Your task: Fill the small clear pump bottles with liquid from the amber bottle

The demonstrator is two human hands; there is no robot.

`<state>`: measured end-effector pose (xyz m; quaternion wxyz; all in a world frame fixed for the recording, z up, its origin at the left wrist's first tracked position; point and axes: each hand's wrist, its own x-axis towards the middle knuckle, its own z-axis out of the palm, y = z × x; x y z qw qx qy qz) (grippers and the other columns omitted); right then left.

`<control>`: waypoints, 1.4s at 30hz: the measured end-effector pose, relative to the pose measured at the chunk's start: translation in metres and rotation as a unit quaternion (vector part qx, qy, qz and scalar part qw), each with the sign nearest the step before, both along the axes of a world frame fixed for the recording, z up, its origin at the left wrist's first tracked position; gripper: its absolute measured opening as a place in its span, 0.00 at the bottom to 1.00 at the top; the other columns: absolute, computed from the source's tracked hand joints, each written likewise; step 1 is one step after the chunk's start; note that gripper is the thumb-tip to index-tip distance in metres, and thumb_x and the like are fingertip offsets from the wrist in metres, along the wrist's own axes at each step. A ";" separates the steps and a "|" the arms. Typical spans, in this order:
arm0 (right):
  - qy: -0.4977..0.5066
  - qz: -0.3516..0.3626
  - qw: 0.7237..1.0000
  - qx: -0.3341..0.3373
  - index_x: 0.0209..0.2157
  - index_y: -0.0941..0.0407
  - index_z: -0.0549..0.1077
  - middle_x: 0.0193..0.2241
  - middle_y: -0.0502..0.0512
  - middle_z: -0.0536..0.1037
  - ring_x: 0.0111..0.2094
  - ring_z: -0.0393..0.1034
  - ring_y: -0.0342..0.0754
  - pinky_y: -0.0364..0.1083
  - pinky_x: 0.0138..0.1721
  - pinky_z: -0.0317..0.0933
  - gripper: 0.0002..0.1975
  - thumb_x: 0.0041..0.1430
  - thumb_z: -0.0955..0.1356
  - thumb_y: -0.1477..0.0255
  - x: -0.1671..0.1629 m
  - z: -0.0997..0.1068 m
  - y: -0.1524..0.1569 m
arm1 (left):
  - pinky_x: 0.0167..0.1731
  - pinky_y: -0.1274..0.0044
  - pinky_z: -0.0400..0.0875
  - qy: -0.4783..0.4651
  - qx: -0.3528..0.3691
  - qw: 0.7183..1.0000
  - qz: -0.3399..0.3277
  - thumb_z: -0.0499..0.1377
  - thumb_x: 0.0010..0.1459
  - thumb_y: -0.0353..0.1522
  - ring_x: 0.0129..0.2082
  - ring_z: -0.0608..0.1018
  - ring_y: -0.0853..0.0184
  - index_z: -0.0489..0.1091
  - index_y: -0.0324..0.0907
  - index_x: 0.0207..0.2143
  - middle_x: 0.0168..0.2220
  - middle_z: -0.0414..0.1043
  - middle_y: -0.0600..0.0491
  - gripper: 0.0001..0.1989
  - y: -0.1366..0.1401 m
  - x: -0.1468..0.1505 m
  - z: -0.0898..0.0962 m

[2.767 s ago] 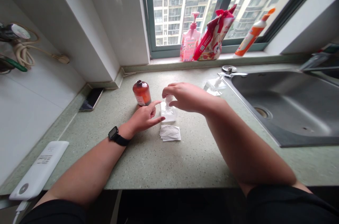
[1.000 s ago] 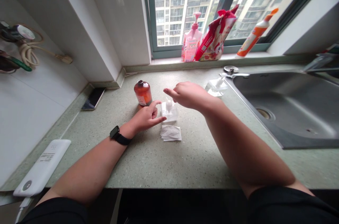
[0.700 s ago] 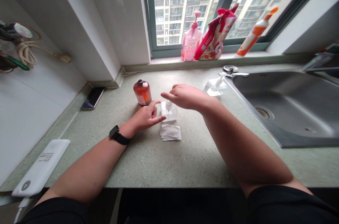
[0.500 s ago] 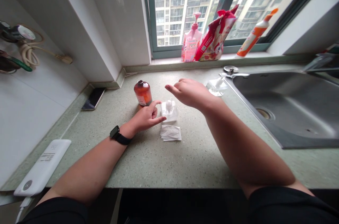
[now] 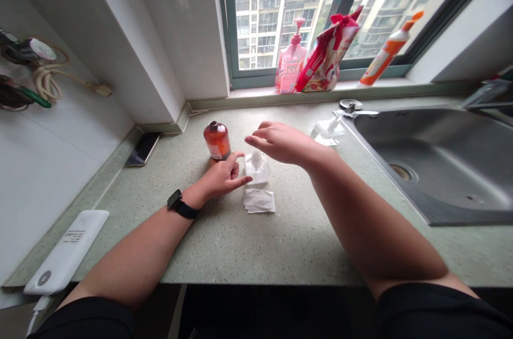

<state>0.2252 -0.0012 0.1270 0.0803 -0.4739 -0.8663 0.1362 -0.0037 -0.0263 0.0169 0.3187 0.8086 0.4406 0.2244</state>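
L hand (image 5: 225,175) part-curled, R hand (image 5: 282,141) palm-dn.

A pale green, speckled countertop (image 5: 304,243) is being lit by soft daylight from a window (image 5: 280,7), whose panes are being held in a dark green frame (image 5: 256,81). Through the glass, a many-storeyed building (image 5: 250,7) is being seen. The left side is being bounded by a white wall (image 5: 40,168) and a projecting column (image 5: 172,50); at the right, a steel sink (image 5: 473,213) is being bordered by the countertop.
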 end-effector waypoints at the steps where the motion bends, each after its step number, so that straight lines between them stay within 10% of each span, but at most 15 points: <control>1: 0.008 0.027 1.000 -0.010 0.40 0.55 0.83 0.48 0.62 0.82 0.50 0.75 0.54 0.49 0.50 0.62 0.29 0.79 0.57 0.54 -0.001 0.000 0.000 | 0.31 0.74 0.62 0.001 -0.001 1.000 0.000 0.65 0.66 0.49 0.26 0.70 0.67 0.61 0.40 0.65 0.26 0.65 0.63 0.34 0.000 0.000 0.001; 9: -0.047 -0.064 0.997 -0.003 0.36 0.57 0.82 0.46 0.66 0.83 0.49 0.76 0.59 0.52 0.49 0.64 0.35 0.78 0.55 0.49 0.005 0.000 0.005 | 0.31 0.75 0.62 -0.006 0.002 1.000 -0.001 0.66 0.66 0.47 0.26 0.70 0.68 0.61 0.41 0.65 0.26 0.65 0.63 0.33 0.000 0.000 0.000; 15: 0.055 0.095 0.993 0.048 0.59 0.48 0.80 0.59 0.60 0.78 0.59 0.73 0.57 0.52 0.60 0.65 0.21 0.67 0.74 0.61 0.012 -0.002 0.001 | 0.30 0.75 0.61 -0.009 -0.004 1.000 -0.005 0.65 0.66 0.49 0.26 0.69 0.68 0.61 0.40 0.65 0.26 0.64 0.63 0.35 0.000 0.000 0.000; 20: -0.010 0.129 0.991 0.028 0.52 0.47 0.85 0.60 0.59 0.78 0.62 0.70 0.59 0.54 0.62 0.64 0.19 0.59 0.77 0.74 0.013 -0.016 0.007 | 0.30 0.75 0.61 -0.008 -0.006 1.000 -0.009 0.65 0.66 0.48 0.26 0.69 0.68 0.61 0.40 0.65 0.26 0.64 0.63 0.34 -0.001 0.000 0.002; 42: 0.028 0.164 0.983 0.072 0.45 0.53 0.84 0.54 0.61 0.80 0.58 0.71 0.58 0.53 0.60 0.64 0.09 0.65 0.75 0.68 0.007 -0.017 0.010 | 0.30 0.77 0.61 -0.092 0.011 0.995 0.038 0.72 0.58 0.46 0.25 0.66 0.71 0.65 0.44 0.56 0.26 0.61 0.65 0.30 -0.002 -0.004 0.005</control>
